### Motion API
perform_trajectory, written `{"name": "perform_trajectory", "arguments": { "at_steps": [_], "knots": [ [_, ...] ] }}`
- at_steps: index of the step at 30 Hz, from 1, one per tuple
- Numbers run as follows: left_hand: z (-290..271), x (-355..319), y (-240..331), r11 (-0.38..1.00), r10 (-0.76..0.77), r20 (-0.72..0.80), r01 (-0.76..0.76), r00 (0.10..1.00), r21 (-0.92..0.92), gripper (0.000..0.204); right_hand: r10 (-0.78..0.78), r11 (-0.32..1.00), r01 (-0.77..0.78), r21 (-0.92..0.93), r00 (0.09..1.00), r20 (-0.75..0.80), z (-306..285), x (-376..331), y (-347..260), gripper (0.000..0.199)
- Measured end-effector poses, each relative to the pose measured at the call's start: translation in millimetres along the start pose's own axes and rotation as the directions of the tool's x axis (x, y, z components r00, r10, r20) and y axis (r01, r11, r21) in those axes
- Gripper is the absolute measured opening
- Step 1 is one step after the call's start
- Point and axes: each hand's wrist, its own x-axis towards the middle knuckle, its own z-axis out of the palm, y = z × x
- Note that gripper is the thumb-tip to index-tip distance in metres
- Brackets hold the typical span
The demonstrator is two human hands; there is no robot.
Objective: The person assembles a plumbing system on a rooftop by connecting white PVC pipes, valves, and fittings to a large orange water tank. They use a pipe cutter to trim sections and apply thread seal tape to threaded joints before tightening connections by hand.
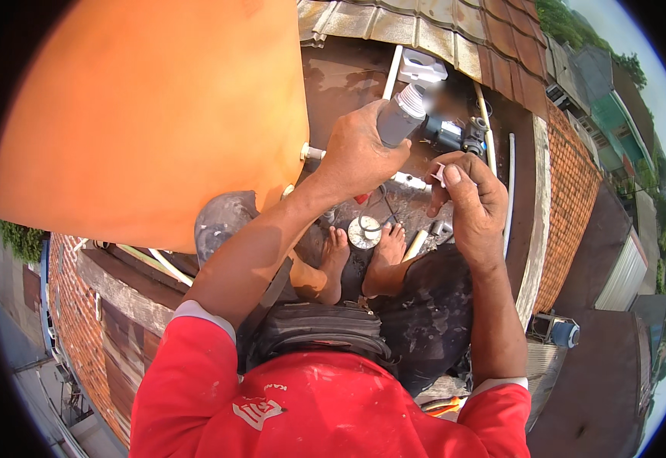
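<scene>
My left hand (360, 149) is wrapped round a grey pipe fitting (399, 122), which is tilted with its threaded end up. White thread tape (411, 98) seems to cover those threads. Lower and to the right, my right hand (472, 200) pinches a small white piece (441, 175) between thumb and fingers; it looks like thin plastic or a bit of tape, too small to name surely. The two hands are apart. Below them, between my bare feet, sits a round whitish disc (360, 236) with a short pipe piece on it.
A large orange tank (157, 114) fills the left, with a pipe outlet (312, 153) low on its side. A dark water pump (447, 134) and white pipes (510, 191) lie ahead and right. Ribbed roof sheets (417, 27) overhang the far side. Tiled roofs (566, 206) drop away beyond the ledge.
</scene>
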Motion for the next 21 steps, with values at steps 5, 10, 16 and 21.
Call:
{"name": "perform_trajectory", "arguments": {
  "at_steps": [5,10,16,21],
  "knots": [
    [-28.9,9.4,-72.8,0.860,-0.336,0.080,0.271,0.938,0.432,0.044,-0.108,0.986,0.109,0.126,0.994,-0.019,-2.9,-8.4,-17.1,0.036],
    [-57.2,-17.5,-129.6,0.905,-0.210,0.085,0.161,0.974,0.393,0.046,0.164,0.973,-0.173,-0.155,0.984,-0.069,-2.2,15.5,-7.6,0.043],
    [-72.4,-3.2,-79.9,0.915,-0.368,0.212,0.393,0.905,-0.089,0.050,0.224,0.927,-0.199,-0.318,0.973,0.046,-10.7,50.8,-13.7,0.044],
    [-79.0,-0.3,-26.7,0.836,-0.424,0.297,0.496,0.856,-0.234,0.070,0.082,0.951,-0.081,-0.298,0.997,-0.009,4.4,78.2,-12.6,0.048]
  ]
}}
